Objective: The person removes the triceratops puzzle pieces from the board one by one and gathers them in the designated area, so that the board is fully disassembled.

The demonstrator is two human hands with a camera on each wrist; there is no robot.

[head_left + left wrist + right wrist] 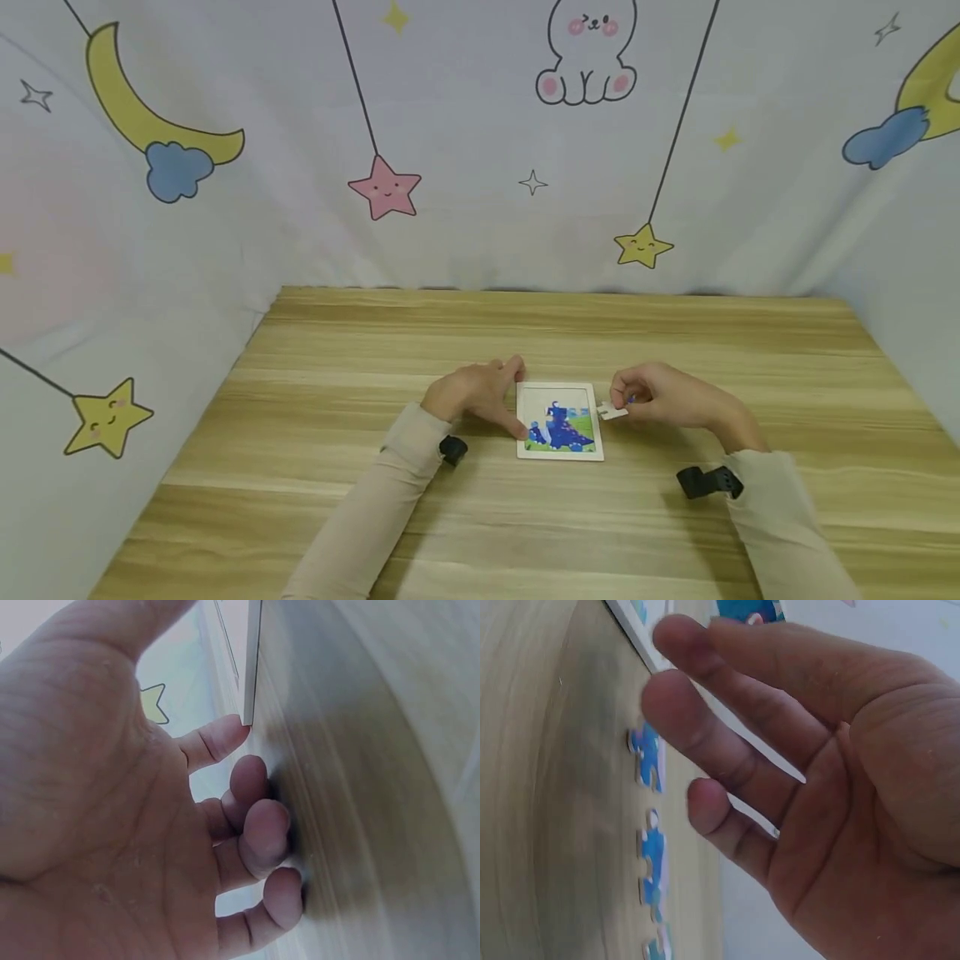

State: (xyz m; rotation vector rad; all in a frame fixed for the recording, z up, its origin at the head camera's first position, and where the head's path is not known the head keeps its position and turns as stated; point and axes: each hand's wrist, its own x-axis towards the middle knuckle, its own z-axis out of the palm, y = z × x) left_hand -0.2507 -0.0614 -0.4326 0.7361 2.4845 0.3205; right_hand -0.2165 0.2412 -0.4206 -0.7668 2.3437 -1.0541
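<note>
Right hand (pixel 672 397) pinches 1 puzzle piece (pixel 612 412) — left hand (pixel 477 393), grip wide, touches frame (pixel 562 456).

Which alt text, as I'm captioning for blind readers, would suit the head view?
A right hand pinches a puzzle piece beside a partly filled jigsaw while the left hand touches its left edge. The jigsaw lies on a wooden table, before a white backdrop.

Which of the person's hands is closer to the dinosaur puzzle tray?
The left hand: it touches the left side of the dinosaur puzzle tray. The right hand is just off the tray's right side, pinching a puzzle piece.
</note>
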